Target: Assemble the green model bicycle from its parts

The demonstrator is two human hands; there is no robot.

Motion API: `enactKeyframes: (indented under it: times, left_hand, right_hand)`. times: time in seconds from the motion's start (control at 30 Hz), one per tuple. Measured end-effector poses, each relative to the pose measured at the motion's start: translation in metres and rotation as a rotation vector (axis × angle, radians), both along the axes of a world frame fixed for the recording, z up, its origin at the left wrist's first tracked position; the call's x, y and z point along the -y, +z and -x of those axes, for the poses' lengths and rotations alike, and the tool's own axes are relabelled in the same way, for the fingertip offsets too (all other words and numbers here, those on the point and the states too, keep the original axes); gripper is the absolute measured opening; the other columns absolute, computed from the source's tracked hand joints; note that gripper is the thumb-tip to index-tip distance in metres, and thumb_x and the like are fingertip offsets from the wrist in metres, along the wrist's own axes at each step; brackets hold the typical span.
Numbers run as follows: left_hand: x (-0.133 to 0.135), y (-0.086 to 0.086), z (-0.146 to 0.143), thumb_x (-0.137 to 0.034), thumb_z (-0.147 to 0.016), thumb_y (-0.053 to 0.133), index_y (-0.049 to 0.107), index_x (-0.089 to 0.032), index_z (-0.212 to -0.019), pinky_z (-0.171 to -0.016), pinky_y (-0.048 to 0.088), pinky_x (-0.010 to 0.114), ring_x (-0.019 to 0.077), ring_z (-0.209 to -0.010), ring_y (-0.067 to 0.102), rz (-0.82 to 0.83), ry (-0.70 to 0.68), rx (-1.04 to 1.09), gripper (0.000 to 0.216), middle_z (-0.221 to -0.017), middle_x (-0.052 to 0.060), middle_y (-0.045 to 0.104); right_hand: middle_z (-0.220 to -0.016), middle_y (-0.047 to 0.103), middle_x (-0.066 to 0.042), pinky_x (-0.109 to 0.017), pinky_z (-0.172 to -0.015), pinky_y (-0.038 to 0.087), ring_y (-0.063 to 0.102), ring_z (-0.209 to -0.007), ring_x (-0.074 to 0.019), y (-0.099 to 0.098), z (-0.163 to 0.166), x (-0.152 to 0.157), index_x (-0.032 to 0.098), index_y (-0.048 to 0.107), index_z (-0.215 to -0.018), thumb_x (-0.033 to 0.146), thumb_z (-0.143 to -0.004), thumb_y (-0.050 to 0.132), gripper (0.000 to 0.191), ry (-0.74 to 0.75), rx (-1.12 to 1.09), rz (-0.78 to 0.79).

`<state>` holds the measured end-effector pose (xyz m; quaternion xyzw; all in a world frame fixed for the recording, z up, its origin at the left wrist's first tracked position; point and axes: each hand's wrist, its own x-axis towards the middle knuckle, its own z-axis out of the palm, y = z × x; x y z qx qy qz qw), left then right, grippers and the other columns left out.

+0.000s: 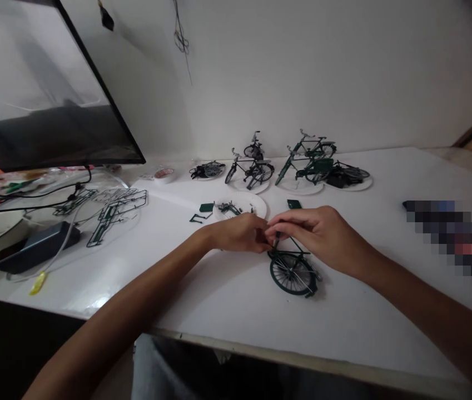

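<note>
Left hand (236, 233) and right hand (317, 239) meeting above a partly built green model bicycle (292, 272) sitting on the white worktop (219, 294); right fingers (286, 225) pinching together on a small dark part (276, 240), left fingers' state hidden, cannot tell; green parts frames (114, 216) lying at left, assembled model bicycles (252, 169) standing toward the white wall (302, 72), monitor (52, 94) looming upper left

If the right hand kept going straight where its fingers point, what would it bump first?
Probably the left hand, just past its fingertips; depth is hard to judge here.
</note>
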<state>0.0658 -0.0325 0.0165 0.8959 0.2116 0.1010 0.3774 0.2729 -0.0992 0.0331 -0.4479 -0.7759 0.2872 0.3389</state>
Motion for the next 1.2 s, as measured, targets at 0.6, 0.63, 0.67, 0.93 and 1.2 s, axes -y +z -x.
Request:
enactKeyframes:
  times: [0.6, 0.63, 0.67, 0.93, 1.2]
  left_hand:
    - [0.001, 0.0, -0.001, -0.018, -0.081, 0.063, 0.06, -0.014, -0.082, -0.055, 0.038, 0.019, 0.0067, -0.057, 0.046, 0.0, -0.036, 0.023, 0.005, -0.068, -0.003, 0.056]
    - [0.001, 0.001, -0.001, -0.019, -0.082, 0.063, 0.061, -0.013, -0.082, -0.055, 0.037, 0.019, 0.0066, -0.057, 0.046, 0.008, -0.035, 0.023, 0.006, -0.068, -0.003, 0.056]
    - [0.001, 0.002, -0.001, -0.019, -0.081, 0.063, 0.062, -0.013, -0.083, -0.055, 0.038, 0.019, 0.0068, -0.058, 0.047, 0.015, -0.034, 0.02, 0.007, -0.069, -0.002, 0.057]
    - [0.001, 0.001, -0.001, -0.018, -0.079, 0.064, 0.061, -0.013, -0.085, -0.056, 0.037, 0.02, 0.0079, -0.061, 0.049, -0.017, -0.002, -0.005, 0.008, -0.072, -0.002, 0.057]
    - [0.002, 0.002, -0.001, -0.018, -0.078, 0.062, 0.06, -0.013, -0.08, -0.053, 0.034, 0.021, 0.0072, -0.057, 0.043, 0.011, 0.023, -0.028, 0.006, -0.066, -0.003, 0.053]
  right_hand:
    - [-0.095, 0.08, 0.002, -0.022, -0.075, 0.058, 0.074, -0.085, -0.014, 0.0, -0.004, -0.003, 0.027, 0.074, -0.115, 0.026, -0.097, 0.056, 0.026, 0.086, 0.018, -0.017]
    - [-0.093, 0.08, 0.002, -0.022, -0.075, 0.058, 0.074, -0.083, -0.014, 0.0, -0.004, -0.003, 0.026, 0.076, -0.109, 0.027, -0.095, 0.058, 0.023, 0.049, 0.006, -0.015]
    - [-0.092, 0.08, 0.003, -0.022, -0.073, 0.058, 0.074, -0.082, -0.0142, -0.001, -0.004, -0.004, 0.026, 0.078, -0.104, 0.028, -0.093, 0.061, 0.02, 0.017, 0.001, -0.022]
    - [-0.103, 0.079, 0.0, -0.025, -0.079, 0.058, 0.074, -0.091, -0.0166, -0.012, 0.001, -0.002, 0.025, 0.071, -0.122, 0.025, -0.096, 0.058, 0.029, 0.056, 0.005, -0.149]
    - [-0.094, 0.079, 0.002, -0.021, -0.074, 0.057, 0.074, -0.084, -0.0137, -0.009, 0.004, 0.0, 0.025, 0.077, -0.102, 0.028, -0.095, 0.059, 0.019, 0.035, -0.042, -0.04]
